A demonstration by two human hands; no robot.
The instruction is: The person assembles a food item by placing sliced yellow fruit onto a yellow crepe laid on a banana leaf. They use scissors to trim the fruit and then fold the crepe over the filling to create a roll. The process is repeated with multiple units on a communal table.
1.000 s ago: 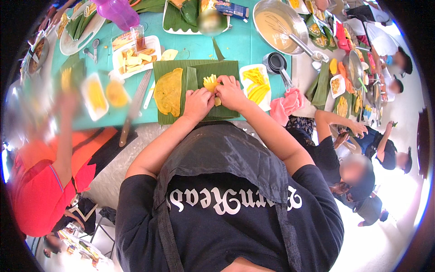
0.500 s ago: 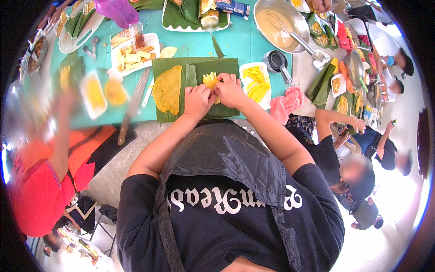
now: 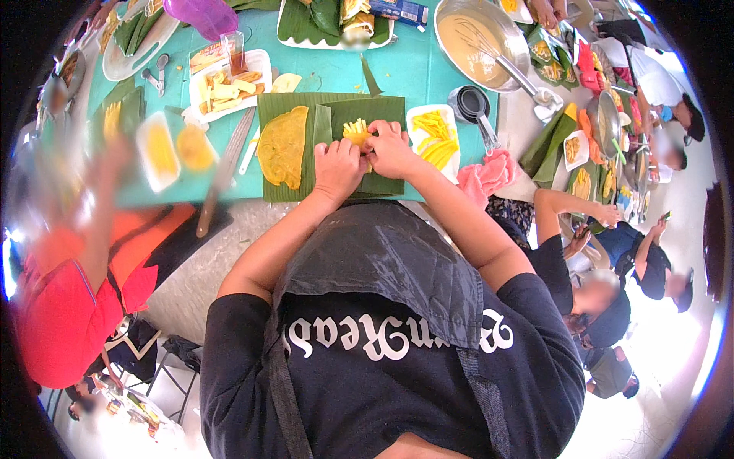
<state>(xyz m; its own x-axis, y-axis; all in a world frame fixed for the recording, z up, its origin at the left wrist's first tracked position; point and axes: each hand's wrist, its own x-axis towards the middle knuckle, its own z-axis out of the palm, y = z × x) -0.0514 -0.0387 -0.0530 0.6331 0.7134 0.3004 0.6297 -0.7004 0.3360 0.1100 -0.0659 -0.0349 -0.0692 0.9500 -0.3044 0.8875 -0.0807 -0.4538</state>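
Observation:
A dark green banana leaf (image 3: 386, 107) lies on the table in front of me. On its left part rests a flat, round yellow crepe (image 3: 281, 149). Toward the leaf's right side, both my hands are closed around a rolled crepe, with pale yellow strips (image 3: 355, 128) sticking out of its far end. The curled fingers of my left hand (image 3: 339, 170) press its near left side. My right hand (image 3: 391, 151) pinches it from the right, fingertips close to the left ones. Most of the roll is hidden under my fingers.
Right of the leaf stands a white tray of yellow strips (image 3: 457, 153), beside measuring cups (image 3: 470, 103) and a pink cloth (image 3: 489, 176). A steel bowl of batter (image 3: 462, 53) with a whisk is behind. Left are a filled white tray (image 3: 264, 69), a knife (image 3: 218, 180) and a red-sleeved co-worker (image 3: 65, 321).
My fingers stay on the roll with only slight movement. The whole view has shifted a little, and the co-worker's blurred arm at left has moved slightly.

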